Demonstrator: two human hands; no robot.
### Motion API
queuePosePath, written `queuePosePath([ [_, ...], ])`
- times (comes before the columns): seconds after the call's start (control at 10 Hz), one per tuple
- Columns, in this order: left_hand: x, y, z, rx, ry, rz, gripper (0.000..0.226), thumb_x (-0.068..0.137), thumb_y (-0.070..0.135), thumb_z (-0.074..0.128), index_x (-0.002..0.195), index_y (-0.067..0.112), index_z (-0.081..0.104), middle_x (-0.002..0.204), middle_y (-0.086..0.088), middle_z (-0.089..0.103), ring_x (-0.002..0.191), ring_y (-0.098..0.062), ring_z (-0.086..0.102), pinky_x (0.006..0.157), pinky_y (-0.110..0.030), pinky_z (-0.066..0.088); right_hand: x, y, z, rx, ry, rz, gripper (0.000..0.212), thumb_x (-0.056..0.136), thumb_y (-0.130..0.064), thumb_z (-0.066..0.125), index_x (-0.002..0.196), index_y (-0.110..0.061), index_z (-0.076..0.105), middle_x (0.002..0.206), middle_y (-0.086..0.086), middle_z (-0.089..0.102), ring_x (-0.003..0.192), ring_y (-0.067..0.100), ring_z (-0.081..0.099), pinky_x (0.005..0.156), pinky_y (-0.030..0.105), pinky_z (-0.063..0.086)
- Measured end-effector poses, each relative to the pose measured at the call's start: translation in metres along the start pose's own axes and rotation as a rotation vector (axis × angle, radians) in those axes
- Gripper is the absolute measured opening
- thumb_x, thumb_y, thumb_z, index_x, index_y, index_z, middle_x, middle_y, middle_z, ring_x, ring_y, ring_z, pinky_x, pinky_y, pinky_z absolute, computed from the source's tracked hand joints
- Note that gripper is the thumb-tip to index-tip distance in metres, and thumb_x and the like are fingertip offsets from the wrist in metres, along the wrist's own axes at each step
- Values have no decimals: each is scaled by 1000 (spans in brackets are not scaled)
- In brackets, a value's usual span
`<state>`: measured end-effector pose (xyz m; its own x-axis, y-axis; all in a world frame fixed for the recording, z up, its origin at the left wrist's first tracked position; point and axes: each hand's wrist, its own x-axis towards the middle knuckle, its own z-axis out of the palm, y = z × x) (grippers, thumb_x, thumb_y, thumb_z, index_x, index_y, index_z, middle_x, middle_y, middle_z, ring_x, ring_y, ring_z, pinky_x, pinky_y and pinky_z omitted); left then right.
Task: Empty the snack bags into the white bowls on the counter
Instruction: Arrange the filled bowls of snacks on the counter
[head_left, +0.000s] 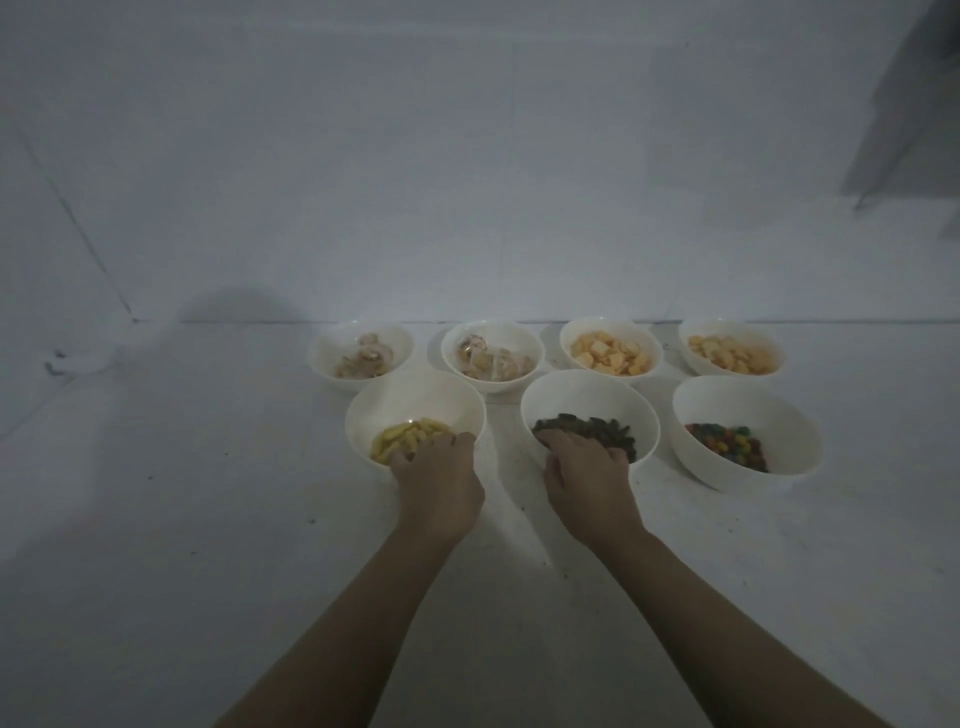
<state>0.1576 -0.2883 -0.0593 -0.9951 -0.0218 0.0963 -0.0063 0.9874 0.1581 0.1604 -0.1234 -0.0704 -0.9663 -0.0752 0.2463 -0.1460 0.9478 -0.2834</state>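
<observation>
The bowl of dark snacks (589, 415) stands at the middle of the front row on the white desk (156, 519), and I take it as the landmark. It looks like smooth glazed ware, so I judge it stiff, breakable, a little slippery and only lightly loaded; the near rim is the sound place to take hold, with the fingers kept out of the loose pieces. The right hand (587, 475) grips that near rim, fingers curled over the edge. Just left of it, the left hand (439, 478) grips the near rim of the bowl of yellow pieces (415, 410) in the same way. Just right of the landmark sits a bowl of many-coloured candies (745, 431), untouched. Behind the landmark, along the wall, runs a row of four smaller bowls: two with pale orange crackers (612, 353) (731, 353) behind and to the right, two with what look like wrapped brownish sweets (492, 356) (361, 353) behind and to the left. All seven are plain white, round and deep, each partly filled. No snack bag shows, so the emptying appears done.
</observation>
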Motion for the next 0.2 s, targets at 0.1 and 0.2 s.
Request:
queuePosePath([
  [0.1,5,-1,6,-18,47,26,39,93,21,43,130,28,50,126,6,54,119,-21,48,97,-44,29,6,1,3,5,20,-36,38,96,-18,44,131,-26,55,125,-8,62,113,19,57,91,39,37],
  [0.2,-7,-12,9,-159,304,136,40,80,31,45,119,32,57,113,9,57,103,-19,56,85,-39,34,-12,2,-11,37,182,-162,38,89,-23,46,125,-29,57,117,-9,64,107,14,57,91,38,43],
])
